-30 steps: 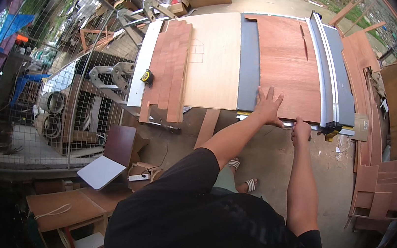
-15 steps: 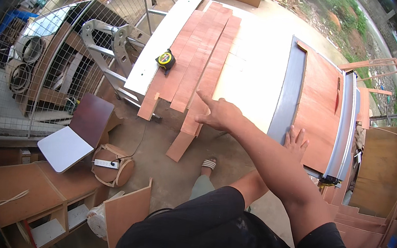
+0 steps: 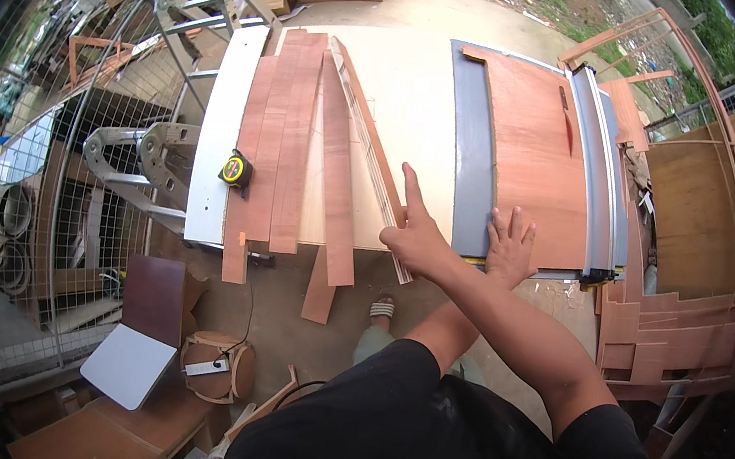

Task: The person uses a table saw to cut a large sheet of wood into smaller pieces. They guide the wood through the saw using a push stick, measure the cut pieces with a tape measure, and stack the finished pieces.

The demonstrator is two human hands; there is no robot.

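My right hand (image 3: 418, 240) crosses over my left forearm and pinches a long thin plywood strip (image 3: 364, 124), its index finger stretched out. That strip is tipped on edge, showing its pale side, and its near end sticks out past the table edge. Left of it, another reddish strip (image 3: 337, 180) lies at a slant, with a shorter piece (image 3: 319, 292) poking out under its near end. Several more strips (image 3: 294, 138) lie side by side, a black and yellow tape measure (image 3: 234, 171) on top. My left hand (image 3: 510, 247) rests with spread fingers on the near edge of a reddish plywood sheet (image 3: 539, 140).
The plywood sheet lies on a grey panel (image 3: 472, 114) beside a metal rail (image 3: 602, 176). A slim red and dark object (image 3: 567, 121) is on the sheet. Left stand an aluminium ladder (image 3: 150, 148) and wire fence (image 3: 46, 153). A round stool (image 3: 229, 382) carries a power strip (image 3: 208, 366).
My right hand has closed on the rightmost strip, which is now tipped on edge and angled away from the others. The whole view has turned. My left hand stays on the sheet.
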